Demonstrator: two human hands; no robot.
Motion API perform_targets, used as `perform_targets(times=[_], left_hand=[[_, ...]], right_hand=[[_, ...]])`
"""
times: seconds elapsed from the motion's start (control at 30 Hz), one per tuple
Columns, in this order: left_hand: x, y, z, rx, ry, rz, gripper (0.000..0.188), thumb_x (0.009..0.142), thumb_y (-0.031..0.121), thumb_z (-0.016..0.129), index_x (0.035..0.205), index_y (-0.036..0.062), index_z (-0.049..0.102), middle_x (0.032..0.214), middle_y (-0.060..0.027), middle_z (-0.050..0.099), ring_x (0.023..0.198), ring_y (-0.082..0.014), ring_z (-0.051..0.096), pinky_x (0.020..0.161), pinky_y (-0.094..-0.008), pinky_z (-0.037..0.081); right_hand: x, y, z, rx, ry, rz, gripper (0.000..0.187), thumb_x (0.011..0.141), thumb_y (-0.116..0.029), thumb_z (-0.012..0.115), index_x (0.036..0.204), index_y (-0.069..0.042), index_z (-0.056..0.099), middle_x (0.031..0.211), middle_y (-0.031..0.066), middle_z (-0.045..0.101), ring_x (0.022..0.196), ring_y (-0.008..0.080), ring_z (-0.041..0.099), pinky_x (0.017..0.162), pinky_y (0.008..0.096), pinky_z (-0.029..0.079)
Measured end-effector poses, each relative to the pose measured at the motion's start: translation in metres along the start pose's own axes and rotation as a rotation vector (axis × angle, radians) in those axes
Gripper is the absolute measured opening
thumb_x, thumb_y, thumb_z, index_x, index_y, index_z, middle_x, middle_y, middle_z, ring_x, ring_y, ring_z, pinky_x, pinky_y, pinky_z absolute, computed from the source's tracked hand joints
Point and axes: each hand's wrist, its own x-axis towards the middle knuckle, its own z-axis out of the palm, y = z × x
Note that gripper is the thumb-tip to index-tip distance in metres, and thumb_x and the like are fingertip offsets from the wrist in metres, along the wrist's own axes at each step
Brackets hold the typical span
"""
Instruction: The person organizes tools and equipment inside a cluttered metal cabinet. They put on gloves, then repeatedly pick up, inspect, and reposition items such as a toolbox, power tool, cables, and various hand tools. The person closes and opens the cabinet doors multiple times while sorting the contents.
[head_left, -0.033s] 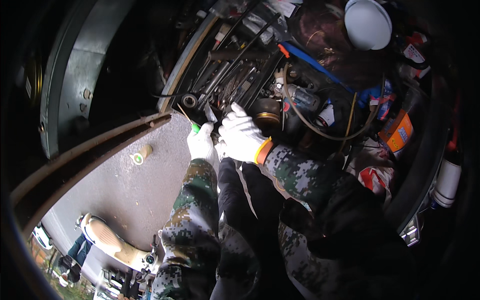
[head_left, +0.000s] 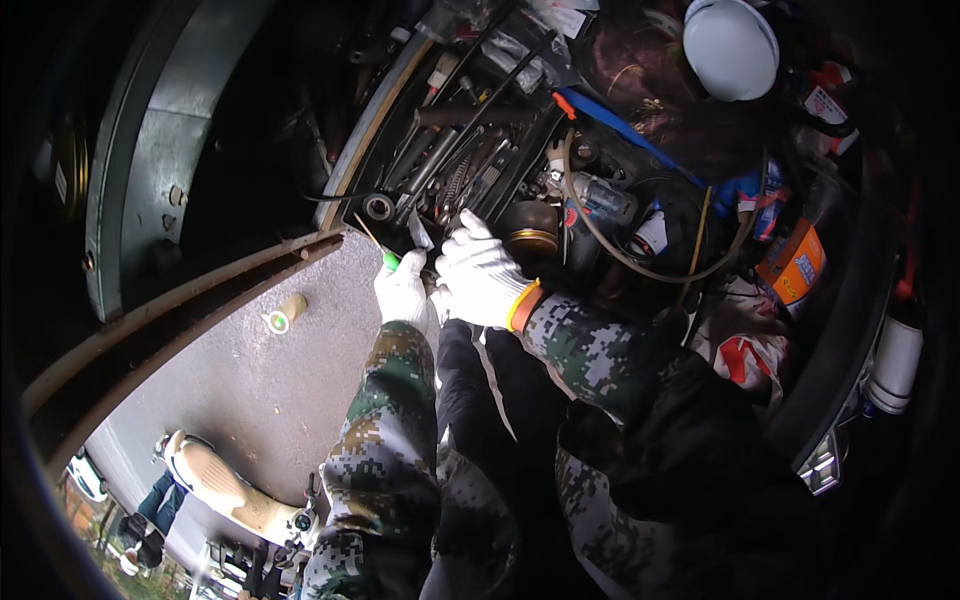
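My left hand [head_left: 402, 287], in a white knit glove, is closed around a slim tool with a bright green handle [head_left: 391, 260]. The tool's thin, tan shaft points up and left. Beside it on the right, my right hand [head_left: 478, 262] wears a matching glove with a yellow cuff. Its fingers are curled, and whatever they hold is hidden. A pale, flat metal piece [head_left: 420, 232] shows between the two hands; whether either grips it, I cannot tell. Just beyond lie several wrenches and metal rods [head_left: 440, 160] and a metal ring [head_left: 379, 207].
Right of the tools are a brass-rimmed round part [head_left: 535, 236], a power tool [head_left: 605, 200], a curved hose [head_left: 640, 264], an orange packet [head_left: 793, 262] and a white helmet [head_left: 730, 50]. A rusty metal edge [head_left: 180, 330] runs left. Below, a scooter [head_left: 215, 480] and a person [head_left: 150, 530] are outside.
The view has shifted very slightly. Both hands keep nearly the same place and grip.
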Motion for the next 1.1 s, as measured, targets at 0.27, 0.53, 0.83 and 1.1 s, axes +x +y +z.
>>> perform_targets(times=[0.27, 0.53, 0.83, 1.1], left_hand=[[0.021, -0.007, -0.018, -0.014, 0.019, 0.044, 0.005, 0.100, 0.011, 0.077, 0.100, 0.0074, 0.073, 0.078, -0.0030, 0.069, 0.056, -0.0152, 0.059, 0.053, -0.0303, 0.048], [0.017, -0.008, -0.016, -0.121, -0.033, 0.082, 0.007, 0.101, 0.005, 0.074, 0.108, 0.0072, 0.073, 0.087, -0.0002, 0.072, 0.063, -0.0134, 0.063, 0.057, -0.0310, 0.052], [0.019, 0.000, -0.008, -0.033, -0.039, 0.017, 0.005, 0.102, 0.008, 0.075, 0.105, 0.0090, 0.072, 0.077, -0.0014, 0.068, 0.056, -0.0160, 0.059, 0.053, -0.0331, 0.050], [0.017, -0.002, -0.009, -0.027, -0.032, -0.026, 0.010, 0.102, 0.008, 0.074, 0.111, 0.0065, 0.073, 0.093, -0.0022, 0.074, 0.073, -0.0165, 0.068, 0.065, -0.0341, 0.057]], right_hand=[[0.018, 0.000, 0.053, -0.040, 0.115, 0.009, 0.029, 0.085, -0.031, 0.072, 0.097, -0.006, 0.079, 0.101, 0.0106, 0.073, 0.116, 0.0330, 0.067, 0.134, 0.0591, 0.031], [0.020, -0.005, 0.016, 0.064, -0.018, -0.003, 0.034, 0.085, -0.033, 0.072, 0.102, -0.005, 0.082, 0.103, 0.0139, 0.076, 0.110, 0.0331, 0.070, 0.126, 0.0534, 0.042], [0.100, 0.106, -0.069, -0.301, 0.079, 0.652, 0.063, 0.087, -0.038, 0.073, 0.138, -0.001, 0.068, 0.134, 0.0213, 0.072, 0.131, 0.0347, 0.068, 0.119, 0.0508, 0.044], [0.063, 0.030, 0.018, -0.132, -0.132, 0.543, 0.078, 0.090, -0.022, 0.065, 0.160, 0.008, 0.045, 0.110, 0.0303, 0.074, 0.115, 0.0489, 0.072, 0.113, 0.0560, 0.054]])
